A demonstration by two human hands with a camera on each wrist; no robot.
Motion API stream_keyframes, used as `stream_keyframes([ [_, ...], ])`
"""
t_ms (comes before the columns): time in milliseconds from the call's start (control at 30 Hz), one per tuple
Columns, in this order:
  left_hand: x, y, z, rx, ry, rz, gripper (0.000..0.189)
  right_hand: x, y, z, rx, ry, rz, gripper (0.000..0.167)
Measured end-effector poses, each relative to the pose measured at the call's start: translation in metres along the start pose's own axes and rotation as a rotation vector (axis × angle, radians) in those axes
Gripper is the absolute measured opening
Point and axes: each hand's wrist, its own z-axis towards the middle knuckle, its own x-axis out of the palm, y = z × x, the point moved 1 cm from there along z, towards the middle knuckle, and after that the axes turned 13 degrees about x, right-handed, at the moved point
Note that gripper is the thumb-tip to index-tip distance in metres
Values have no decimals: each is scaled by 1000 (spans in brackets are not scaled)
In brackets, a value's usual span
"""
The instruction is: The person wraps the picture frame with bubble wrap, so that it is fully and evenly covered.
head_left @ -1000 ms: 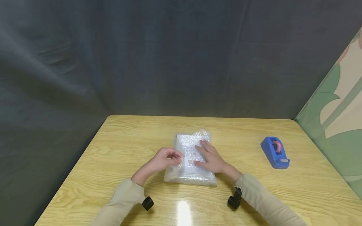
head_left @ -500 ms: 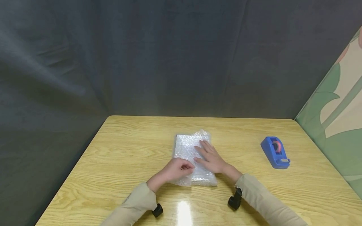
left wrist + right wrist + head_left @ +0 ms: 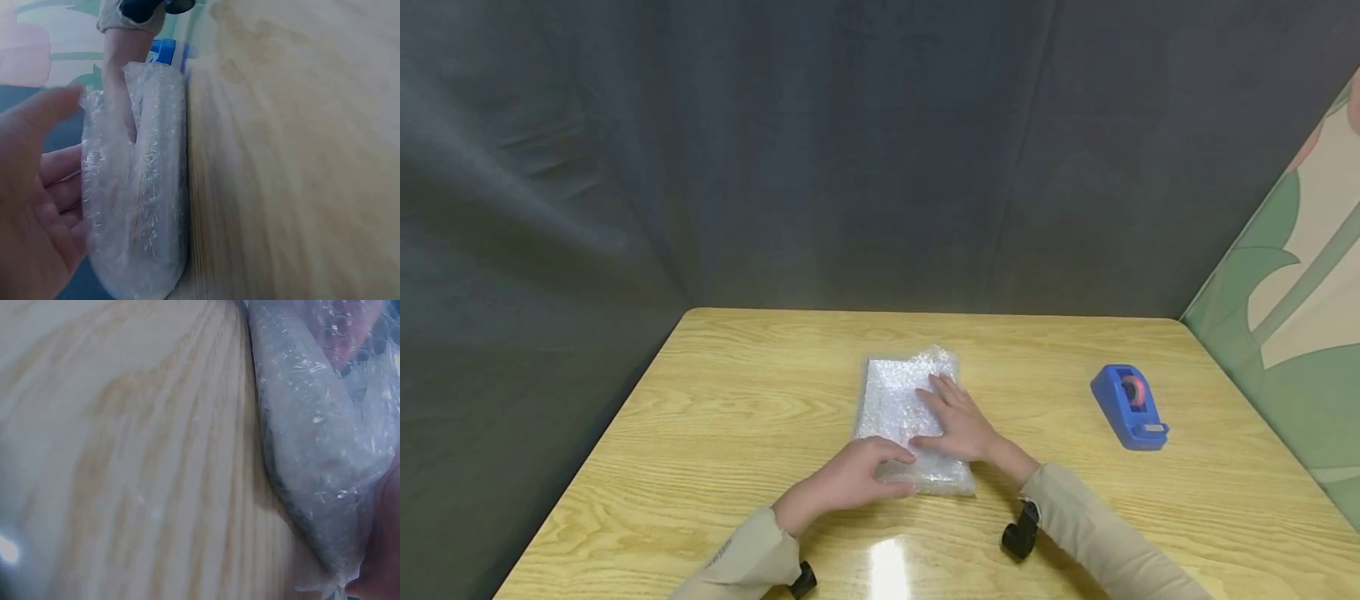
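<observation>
A flat, whitish rectangular item in bubble wrap [image 3: 887, 392] lies at the middle of the table. Over its near-left corner is my left hand [image 3: 857, 477], thumb and fingers parted. The left wrist view has that left hand [image 3: 37, 206] beside the loose, raised layer of bubble wrap [image 3: 106, 187], with the blurred thumb near its top edge. My right hand [image 3: 961, 427] rests on the right part of the package with its fingers spread. In the right wrist view, the package's clear end [image 3: 312, 425] bulges up off the wood, and only a bit of that hand shows at the edge.
To the right on the wood-grain table [image 3: 737, 375] stands a blue tape dispenser [image 3: 1129, 408] with a reddish roll. A dark curtain [image 3: 865, 167] hangs behind the table, and a leaf-patterned panel [image 3: 1300, 333] borders the right side.
My left hand pinched the wrap at the left side, drew it rightward and nearer over the package, then parted its fingers at the near-left corner. The right hand has stayed almost in place.
</observation>
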Motion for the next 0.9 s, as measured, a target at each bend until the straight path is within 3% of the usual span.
stream_keyframes([
  [133,-6,-5,-18,2,-26,244,41,1,2,0,0,-2,4,82],
  [233,-11,-4,-32,-67,-56,300,49,1,2,0,2,-1,5,83],
  [333,-12,0,-40,-118,-89,283,53,2,2,0,7,0,-4,83],
  [567,-5,4,-45,-149,-154,231,49,3,1,1,-1,-6,-4,82],
  [900,0,6,-42,-80,-287,100,27,3,-1,2,9,-8,-2,80],
])
